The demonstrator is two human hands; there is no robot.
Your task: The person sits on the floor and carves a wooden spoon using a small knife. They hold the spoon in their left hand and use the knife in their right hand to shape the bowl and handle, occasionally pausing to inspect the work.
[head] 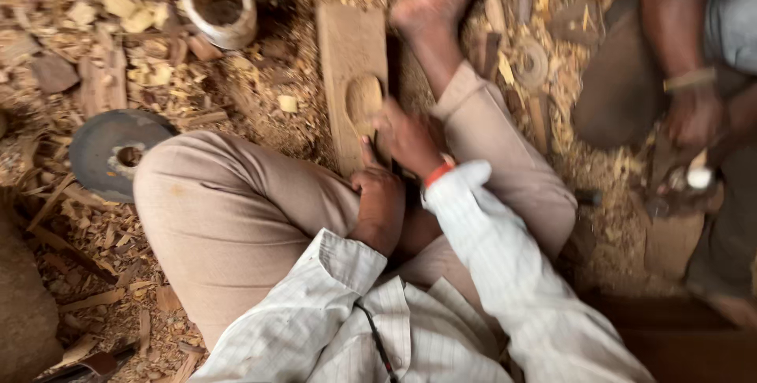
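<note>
A flat wooden plank (347,52) with an oval hollow carved in it lies on the ground between my legs, pinned by my bare foot (441,0) at its far right side. My right hand (406,138), with an orange band at the wrist, rests on the plank's near end beside the hollow, fingers curled; whether it holds a tool is hidden. My left hand (378,198) lies just below it, pressed against the plank's near edge and my trouser leg.
Wood chips and shavings cover the ground. A metal tin (219,4) stands at the back left, a dark round disc (114,150) lies at the left. Another person sits at the right, a hand (694,123) on a small object.
</note>
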